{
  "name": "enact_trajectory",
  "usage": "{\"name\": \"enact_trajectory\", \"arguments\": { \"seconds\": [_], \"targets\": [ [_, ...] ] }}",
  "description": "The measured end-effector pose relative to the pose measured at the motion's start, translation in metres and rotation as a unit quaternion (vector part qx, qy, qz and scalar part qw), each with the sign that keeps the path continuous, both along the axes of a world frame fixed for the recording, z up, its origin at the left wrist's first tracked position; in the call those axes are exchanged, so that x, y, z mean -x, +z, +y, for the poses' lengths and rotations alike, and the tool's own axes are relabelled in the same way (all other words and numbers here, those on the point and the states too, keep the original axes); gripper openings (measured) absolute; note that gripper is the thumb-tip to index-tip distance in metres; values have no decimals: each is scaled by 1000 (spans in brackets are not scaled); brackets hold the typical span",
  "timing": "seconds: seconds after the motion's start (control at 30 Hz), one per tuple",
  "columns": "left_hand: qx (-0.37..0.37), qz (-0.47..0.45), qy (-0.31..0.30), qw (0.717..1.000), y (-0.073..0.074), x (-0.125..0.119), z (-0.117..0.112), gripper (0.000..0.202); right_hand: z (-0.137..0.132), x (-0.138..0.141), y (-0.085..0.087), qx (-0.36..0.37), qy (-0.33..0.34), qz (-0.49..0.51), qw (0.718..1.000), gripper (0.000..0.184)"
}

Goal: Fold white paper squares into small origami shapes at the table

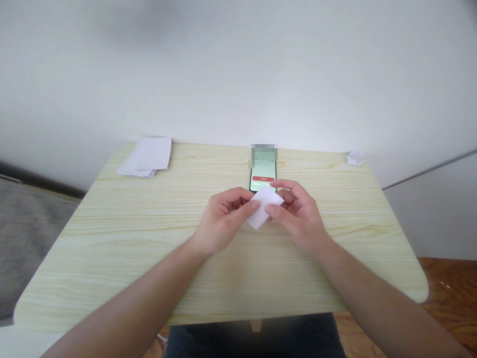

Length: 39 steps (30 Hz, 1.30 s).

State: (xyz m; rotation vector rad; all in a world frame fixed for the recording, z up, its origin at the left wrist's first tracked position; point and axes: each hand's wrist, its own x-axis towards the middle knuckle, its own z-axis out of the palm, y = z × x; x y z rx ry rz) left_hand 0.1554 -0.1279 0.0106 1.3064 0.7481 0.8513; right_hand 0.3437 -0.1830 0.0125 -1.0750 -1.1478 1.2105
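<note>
Holds small, straight-edged white paper (262, 204), turned cornerwise, pinched by left hand (223, 219) and right hand (301, 216), with phone (263, 172) just beyond grip.

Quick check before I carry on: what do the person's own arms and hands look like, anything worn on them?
The left hand and right hand show no gloves, rings or markings. Both forearms are bare, tapering to the wrists, with no sleeve, watch or cable visible.
</note>
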Motion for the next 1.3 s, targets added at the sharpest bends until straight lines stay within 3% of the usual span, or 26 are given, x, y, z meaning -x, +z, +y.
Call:
{"name": "enact_trajectory", "arguments": {
  "seconds": [0.07,0.13,0.3,0.53,0.93,1.3],
  "targets": [
    [9,-10,15,1000,-2,0,0,17,1,-1,2,6,-6,-15,1000,22],
    [11,0,10,1000,-2,1,0,18,2,-2,4,4,-19,-45,999,17],
    [-9,27,-32,999,0,3,-2,20,0,-5,6,-4,-41,-92,995,19],
    [-25,29,11,999,2,0,-4,19,-1,-3,3,3,-9,-96,995,20],
    [-4,9,12,1000,0,0,-2,17,4,-5,2,-1,-19,-86,996,21],
    [-11,18,-15,1000,-4,2,2,19,6,-6,0,-1,-40,-136,990,25]
  ]
}}
